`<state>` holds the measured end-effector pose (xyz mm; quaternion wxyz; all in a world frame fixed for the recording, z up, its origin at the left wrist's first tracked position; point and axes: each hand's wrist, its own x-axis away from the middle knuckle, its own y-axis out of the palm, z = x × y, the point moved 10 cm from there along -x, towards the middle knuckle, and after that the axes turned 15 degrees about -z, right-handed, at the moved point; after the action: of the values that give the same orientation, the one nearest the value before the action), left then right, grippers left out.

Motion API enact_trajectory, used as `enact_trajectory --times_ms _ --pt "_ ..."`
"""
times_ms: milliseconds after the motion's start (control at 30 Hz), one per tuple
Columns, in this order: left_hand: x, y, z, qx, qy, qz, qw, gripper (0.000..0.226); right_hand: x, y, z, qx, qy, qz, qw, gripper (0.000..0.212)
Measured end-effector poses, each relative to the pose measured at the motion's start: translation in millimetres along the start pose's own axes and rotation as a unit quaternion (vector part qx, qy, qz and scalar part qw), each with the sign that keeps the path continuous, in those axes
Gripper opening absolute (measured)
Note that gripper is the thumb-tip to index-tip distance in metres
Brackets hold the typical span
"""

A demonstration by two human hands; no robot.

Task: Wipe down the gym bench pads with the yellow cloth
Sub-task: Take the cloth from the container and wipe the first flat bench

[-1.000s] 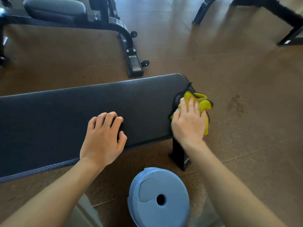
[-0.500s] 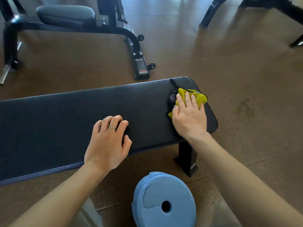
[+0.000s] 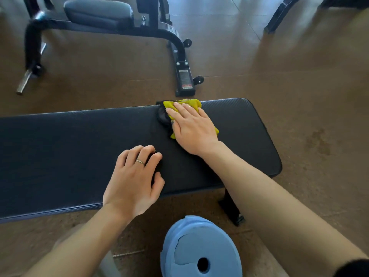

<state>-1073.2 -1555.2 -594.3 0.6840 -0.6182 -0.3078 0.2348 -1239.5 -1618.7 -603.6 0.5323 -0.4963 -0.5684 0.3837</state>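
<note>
A long black bench pad (image 3: 60, 148) runs across the middle of the view. My right hand (image 3: 191, 128) lies flat on the yellow cloth (image 3: 189, 103), pressing it onto the pad near its far edge, right of centre. A dark patch of the cloth shows at its left side. My left hand (image 3: 133, 180) rests on the pad's near half with fingers curled, a ring on one finger, holding nothing.
A blue weight plate (image 3: 199, 248) lies on the brown floor below the bench, beside the bench's black leg (image 3: 231, 208). Another bench with a grey pad (image 3: 97, 12) and black frame stands behind. More black frame legs (image 3: 279, 15) are at top right.
My right hand has slid the yellow cloth from the pad's right end leftward along the far edge. My left hand stays where it was on the pad.
</note>
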Motion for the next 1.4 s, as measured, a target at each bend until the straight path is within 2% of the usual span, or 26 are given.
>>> enact_trajectory --times_ms 100,267,400,467,567,667,733,867,1000,1100,1200,1400 --pt "-0.3 -0.7 0.4 0.001 0.000 0.006 1.000 0.046 -1.9 -11.9 55.2 -0.021 0.065 0.030 0.997 0.053" --pt "-0.7 -1.0 -1.0 0.008 0.003 0.010 1.000 0.045 21.2 -21.2 157.9 -0.065 0.196 0.038 0.978 0.051" --pt "0.6 -0.7 -1.0 0.011 0.007 0.016 1.000 0.045 31.1 -19.2 154.7 -0.087 0.286 0.076 0.951 0.050" --pt "0.3 0.4 -1.2 0.007 0.008 0.013 1.000 0.045 21.2 -17.0 107.7 -0.075 0.259 0.098 0.958 0.047" --pt "-0.3 1.1 -0.7 0.003 0.010 0.018 1.000 0.044 0.5 -7.3 27.2 -0.063 0.122 0.080 0.987 0.047" --pt "-0.3 0.4 -0.2 0.003 0.014 0.029 0.999 0.044 -7.9 -14.0 24.2 -0.043 0.046 0.057 0.996 0.049" --pt "0.2 0.5 -0.5 0.002 0.015 0.034 0.999 0.044 -10.9 -20.8 64.8 -0.032 0.073 0.045 0.996 0.049" --pt "-0.1 1.4 -1.4 0.000 0.013 0.033 0.999 0.045 -2.7 -25.5 151.1 -0.049 0.181 0.023 0.982 0.047" --pt "-0.2 2.3 -1.5 -0.002 0.013 0.029 0.999 0.046 30.5 -21.2 170.7 -0.047 0.238 0.051 0.969 0.050" --pt "0.0 2.8 -2.4 0.002 0.012 0.025 1.000 0.046 67.5 -11.6 154.7 -0.054 0.264 0.060 0.961 0.052" --pt "0.0 3.9 -2.9 0.004 0.009 0.017 1.000 0.046 106.1 3.2 110.5 -0.064 0.263 0.063 0.961 0.053" --pt "3.3 1.2 -3.8 0.019 0.016 0.024 0.999 0.041 141.6 31.1 -36.8 -0.049 0.159 0.067 0.984 0.055"
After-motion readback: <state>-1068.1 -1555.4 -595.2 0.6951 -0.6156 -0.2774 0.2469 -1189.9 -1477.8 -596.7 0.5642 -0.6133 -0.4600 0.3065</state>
